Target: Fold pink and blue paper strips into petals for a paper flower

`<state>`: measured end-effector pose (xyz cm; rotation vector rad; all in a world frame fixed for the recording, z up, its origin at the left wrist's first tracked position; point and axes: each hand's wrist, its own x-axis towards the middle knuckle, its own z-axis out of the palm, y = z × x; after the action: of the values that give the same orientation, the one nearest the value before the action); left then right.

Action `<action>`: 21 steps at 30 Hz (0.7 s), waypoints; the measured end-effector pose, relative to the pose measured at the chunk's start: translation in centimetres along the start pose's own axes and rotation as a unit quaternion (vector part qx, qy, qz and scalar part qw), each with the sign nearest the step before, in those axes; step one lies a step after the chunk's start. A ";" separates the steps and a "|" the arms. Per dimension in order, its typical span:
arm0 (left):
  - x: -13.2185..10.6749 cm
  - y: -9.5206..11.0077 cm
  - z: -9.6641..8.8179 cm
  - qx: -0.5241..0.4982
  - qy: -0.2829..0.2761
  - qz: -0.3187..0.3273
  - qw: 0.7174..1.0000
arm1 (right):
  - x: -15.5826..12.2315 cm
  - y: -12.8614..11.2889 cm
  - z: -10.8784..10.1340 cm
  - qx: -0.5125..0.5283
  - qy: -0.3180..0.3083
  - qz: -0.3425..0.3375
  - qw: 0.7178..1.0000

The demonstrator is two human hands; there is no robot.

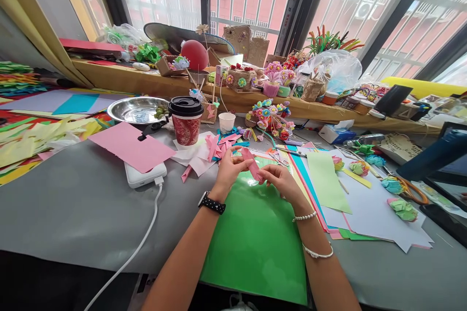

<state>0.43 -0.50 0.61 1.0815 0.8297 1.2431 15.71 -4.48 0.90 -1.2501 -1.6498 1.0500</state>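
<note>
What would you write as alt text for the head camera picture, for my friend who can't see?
A left hand and a right hand pinch a pink paper strip over a green sheet on a grey table. Left of them stand a lidded red cup, a steel bowl and a white power bank.

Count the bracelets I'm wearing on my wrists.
2, both on the right wrist: a beaded bracelet nearest the right hand, and a plain silver bangle farther up the forearm. The left wrist has only a black watch. None looks hidden.
</note>
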 end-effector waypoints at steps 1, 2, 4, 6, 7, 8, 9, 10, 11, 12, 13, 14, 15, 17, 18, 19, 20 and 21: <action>0.0 -0.1 0.1 0.005 -0.003 0.008 1.000 | 0.0 0.0 0.1 0.006 0.003 -0.002 1.000; 0.0 -0.2 0.1 0.011 -0.006 0.015 1.000 | 0.1 0.1 0.2 0.011 0.006 -0.005 1.000; 0.0 -0.4 0.3 0.025 -0.013 0.023 0.999 | 0.3 0.3 0.4 0.008 0.011 -0.014 1.000; 0.0 -0.6 0.2 0.042 -0.017 0.025 0.999 | 0.4 0.5 0.5 -0.020 0.021 -0.018 0.999; 0.1 -0.6 0.2 0.049 -0.019 0.025 0.998 | 0.4 0.6 0.5 -0.038 0.024 -0.017 0.999; 0.1 -0.6 0.0 0.054 -0.021 0.025 0.998 | 0.4 0.6 0.4 -0.054 0.023 -0.014 0.998; 0.2 -0.5 -0.1 0.056 -0.024 0.023 0.998 | 0.3 0.7 0.4 -0.064 0.020 -0.012 0.998; 0.3 -0.4 -0.2 0.055 -0.024 0.022 0.998 | 0.3 0.7 0.3 -0.066 0.015 -0.009 0.998; 0.3 -0.3 -0.3 0.050 -0.025 0.021 0.998 | 0.2 0.6 0.3 -0.060 0.011 -0.009 0.998; 0.3 -0.2 -0.4 0.041 -0.026 0.019 0.999 | 0.2 0.6 0.2 -0.049 0.011 -0.010 0.999; 0.3 0.0 -0.5 0.029 -0.026 0.014 0.999 | 0.2 0.5 0.2 -0.036 0.018 -0.013 0.999; 0.2 0.1 -0.5 0.015 -0.026 0.006 1.000 | 0.2 0.5 0.2 -0.023 0.030 -0.017 0.999; 0.2 0.3 -0.4 0.001 -0.027 -0.003 1.000 | 0.2 0.4 0.2 -0.009 0.046 -0.022 0.999; 0.0 0.5 -0.3 -0.019 -0.026 -0.021 0.999 | 0.1 0.2 0.2 0.015 0.078 -0.027 0.996; 0.0 0.5 -0.2 -0.025 -0.025 -0.026 0.999 | 0.1 0.1 0.2 0.024 0.090 -0.027 0.995; -0.1 0.6 -0.1 -0.030 -0.024 -0.029 0.999 | 0.1 0.0 0.3 0.029 0.097 -0.026 0.995; -0.1 0.6 -0.1 -0.033 -0.023 -0.031 0.999 | 0.1 -0.2 0.3 0.030 0.102 -0.024 0.994; -0.1 0.5 0.0 -0.037 -0.021 -0.031 0.999 | 0.1 -0.2 0.4 0.028 0.106 -0.022 0.994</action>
<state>0.23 -0.65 1.12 1.0124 0.7748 1.1859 15.28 -4.52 1.00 -1.2374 -1.4703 0.8981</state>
